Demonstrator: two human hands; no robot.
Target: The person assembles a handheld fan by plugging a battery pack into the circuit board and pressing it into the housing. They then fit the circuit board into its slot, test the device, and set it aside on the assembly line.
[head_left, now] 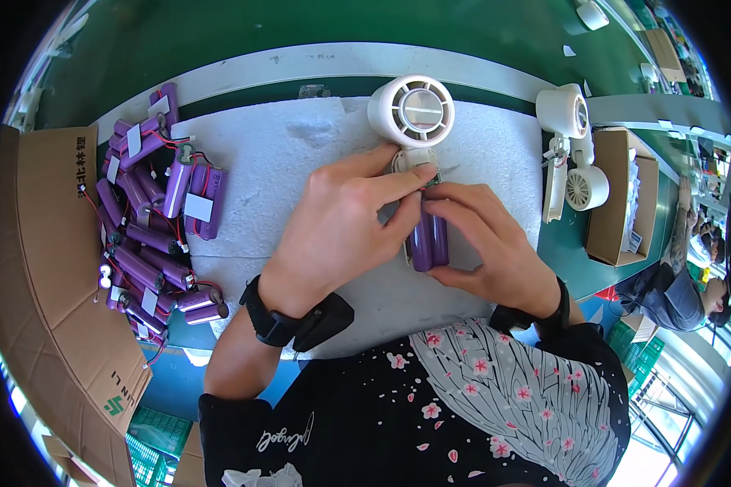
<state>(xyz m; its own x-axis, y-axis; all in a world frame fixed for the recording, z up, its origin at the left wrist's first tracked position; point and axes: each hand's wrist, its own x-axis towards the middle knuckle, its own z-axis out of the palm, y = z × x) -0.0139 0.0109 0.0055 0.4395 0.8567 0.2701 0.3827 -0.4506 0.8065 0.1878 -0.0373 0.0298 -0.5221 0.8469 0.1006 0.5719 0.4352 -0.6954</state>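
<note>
A white handheld fan [382,105] lies on the foam sheet in front of me, its round grille head pointing away and its handle toward me. A purple two-cell battery pack [428,239] sits at the handle. My left hand [353,203] pinches at the neck of the fan, thumb and index finger on the small green part there. My right hand [491,243] has its thumb near the battery's lower end and its fingers at the upper end, around the pack. Fine wires between the fingertips are mostly hidden.
Many purple battery packs [150,219] with red and black leads are heaped at the left beside a cardboard box flap [57,243]. More white fan parts [573,146] and an open carton [625,199] stand at the right. Another person [682,284] sits at the far right.
</note>
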